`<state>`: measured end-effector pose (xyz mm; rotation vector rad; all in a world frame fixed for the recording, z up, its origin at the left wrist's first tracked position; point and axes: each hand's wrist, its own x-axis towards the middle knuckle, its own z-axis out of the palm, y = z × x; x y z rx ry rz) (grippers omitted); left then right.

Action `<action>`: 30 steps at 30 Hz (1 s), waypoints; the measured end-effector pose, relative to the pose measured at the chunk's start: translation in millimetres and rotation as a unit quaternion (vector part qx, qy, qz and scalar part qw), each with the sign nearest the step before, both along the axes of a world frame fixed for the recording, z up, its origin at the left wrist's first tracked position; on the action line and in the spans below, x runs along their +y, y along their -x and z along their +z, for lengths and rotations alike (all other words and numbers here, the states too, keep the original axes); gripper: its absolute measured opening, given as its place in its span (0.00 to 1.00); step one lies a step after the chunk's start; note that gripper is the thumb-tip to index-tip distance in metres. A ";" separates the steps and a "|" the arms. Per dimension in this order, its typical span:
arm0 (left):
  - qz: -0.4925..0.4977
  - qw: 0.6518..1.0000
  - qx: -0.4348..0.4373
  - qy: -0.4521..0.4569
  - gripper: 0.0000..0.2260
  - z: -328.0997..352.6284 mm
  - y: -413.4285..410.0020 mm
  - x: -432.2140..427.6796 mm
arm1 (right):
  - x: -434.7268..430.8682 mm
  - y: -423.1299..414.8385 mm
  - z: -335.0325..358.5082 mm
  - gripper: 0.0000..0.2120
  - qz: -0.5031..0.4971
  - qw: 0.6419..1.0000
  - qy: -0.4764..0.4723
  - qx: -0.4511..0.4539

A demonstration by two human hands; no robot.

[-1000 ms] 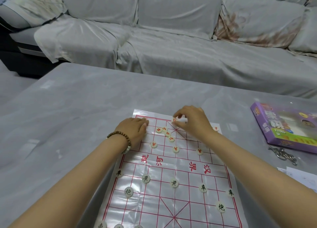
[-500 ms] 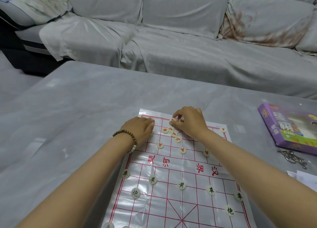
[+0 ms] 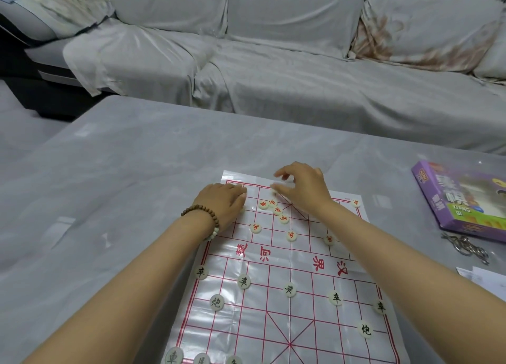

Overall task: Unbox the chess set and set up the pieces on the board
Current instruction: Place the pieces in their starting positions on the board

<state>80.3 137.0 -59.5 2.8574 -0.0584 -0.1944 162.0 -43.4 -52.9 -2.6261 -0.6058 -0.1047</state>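
hands both at the board's (image 3: 290, 303) far edge: left hand (image 3: 221, 203) flat, holding nothing; right hand (image 3: 304, 188) loosely curled, fingertips (image 3: 278, 189) over a piece (image 3: 274, 190), grip unclear.

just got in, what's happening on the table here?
A person is laying out Chinese chess pieces on a plastic board sheet. The right hand is at the far edge, fingertips on a piece there. The left hand rests on the far left corner of the sheet. Red-marked pieces cluster loosely by the hands; dark-marked pieces sit on the near half. The purple box lies off to the right.
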 end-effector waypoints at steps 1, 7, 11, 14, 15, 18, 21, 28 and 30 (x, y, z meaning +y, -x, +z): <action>0.003 1.000 -0.014 0.006 0.17 -0.9 0.0 -0.1 | -1.6 1.5 4.6 0.13 -0.006 0.999 -0.046 0.013; 0.028 0.997 -0.055 0.056 0.17 -2.3 5.1 -10.9 | -26.6 24.8 14.7 0.08 0.013 0.994 -0.055 0.098; 0.013 0.996 -0.085 0.028 0.18 -0.3 3.8 -23.1 | -39.4 43.0 -2.8 0.12 0.008 0.991 -0.037 0.131; 0.015 0.997 -0.074 -0.017 0.17 0.0 -2.4 -29.4 | -38.5 49.5 -6.1 0.14 0.009 0.991 -0.039 0.127; 0.022 0.997 -0.069 -0.023 0.18 0.5 -4.1 -31.1 | -37.1 50.6 -6.1 0.14 0.009 0.991 -0.040 0.125; 0.033 0.997 -0.056 -0.037 0.18 1.4 -8.1 -34.8 | -34.1 52.1 -5.6 0.12 0.007 0.992 -0.031 0.126; 0.038 0.997 -0.055 -0.050 0.18 2.8 -9.0 -36.4 | -37.8 50.2 -4.6 0.11 0.003 0.991 -0.026 0.129; 0.052 0.996 -0.062 -0.029 0.16 3.2 -11.4 -40.3 | -42.2 48.8 -7.9 0.13 0.010 0.990 -0.045 0.131; 0.058 0.996 -0.063 -0.022 0.16 2.3 -12.6 -41.7 | -39.0 48.9 -8.7 0.13 0.012 0.991 -0.041 0.125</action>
